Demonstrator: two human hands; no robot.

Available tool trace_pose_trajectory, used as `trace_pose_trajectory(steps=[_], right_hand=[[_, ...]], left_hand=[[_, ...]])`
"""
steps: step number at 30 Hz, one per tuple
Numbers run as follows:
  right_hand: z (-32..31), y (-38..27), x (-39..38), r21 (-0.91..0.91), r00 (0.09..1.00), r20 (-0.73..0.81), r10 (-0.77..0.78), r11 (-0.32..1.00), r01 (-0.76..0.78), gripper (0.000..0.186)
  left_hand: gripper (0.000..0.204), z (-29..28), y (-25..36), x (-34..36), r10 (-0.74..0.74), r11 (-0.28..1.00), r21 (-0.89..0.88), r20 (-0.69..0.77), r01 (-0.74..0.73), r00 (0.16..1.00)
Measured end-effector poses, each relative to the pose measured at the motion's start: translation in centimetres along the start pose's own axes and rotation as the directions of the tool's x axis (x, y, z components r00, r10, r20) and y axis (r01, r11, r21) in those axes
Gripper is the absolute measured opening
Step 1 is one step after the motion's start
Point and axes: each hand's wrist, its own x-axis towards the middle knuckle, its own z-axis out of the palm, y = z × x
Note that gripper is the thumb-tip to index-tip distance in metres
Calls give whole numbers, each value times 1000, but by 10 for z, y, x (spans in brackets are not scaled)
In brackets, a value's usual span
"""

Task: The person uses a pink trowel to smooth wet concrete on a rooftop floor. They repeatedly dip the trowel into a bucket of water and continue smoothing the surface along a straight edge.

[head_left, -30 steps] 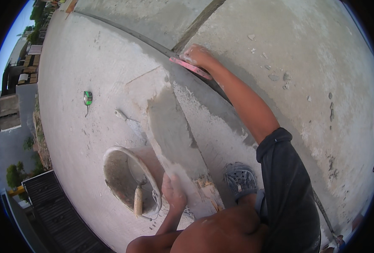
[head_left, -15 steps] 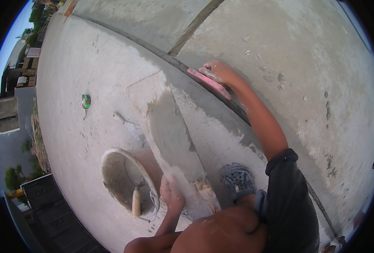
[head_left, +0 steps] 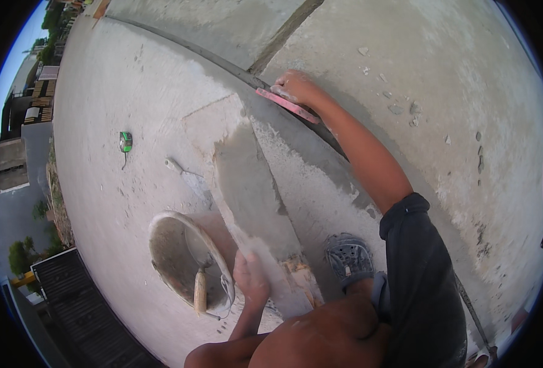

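Note:
My right hand (head_left: 296,87) is closed on a pink float (head_left: 288,107). The float lies against the narrow strip of wet mortar (head_left: 207,57) that runs along the edge between the slabs. Lower down, the fingers of my left hand (head_left: 251,282) grip the left edge of a long board (head_left: 247,175) smeared with grey mortar. Just left of that hand, a mortar-stained bucket (head_left: 160,248) leans open. A trowel (head_left: 200,293) with a wooden handle rests in it, its blade partly hidden.
A flat scraper (head_left: 193,181) lies beyond the bucket, with a green tape measure (head_left: 125,141) farther left. My shoe (head_left: 349,260) stands right of the board. Loose mortar crumbs (head_left: 396,109) dot the right slab (head_left: 431,67). A dark gate (head_left: 78,306) stands at the lower left.
My right hand and the pink float have slid up and to the left along the mortar strip. My left hand stays on the board.

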Motion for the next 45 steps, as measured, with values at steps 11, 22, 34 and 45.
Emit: trace_pose_trajectory(steps=[11,22,34,45], right_hand=[[-30,39,-221,131,987,-72,145,982,-134,35],[-70,36,-209,339,985,-80,155,933,-119,41],[-1,10,39,-7,939,-317,-137,990,142,41],[4,3,6,58,988,-152,-21,998,31,36]], left_hand=[[35,15,24,2,31,995,-101,76,-23,997],[34,8,9,-1,42,989,-143,130,-24,991],[35,-2,18,-6,32,990,-142,96,-18,995],[36,-3,21,-4,45,986,-166,92,-29,995]])
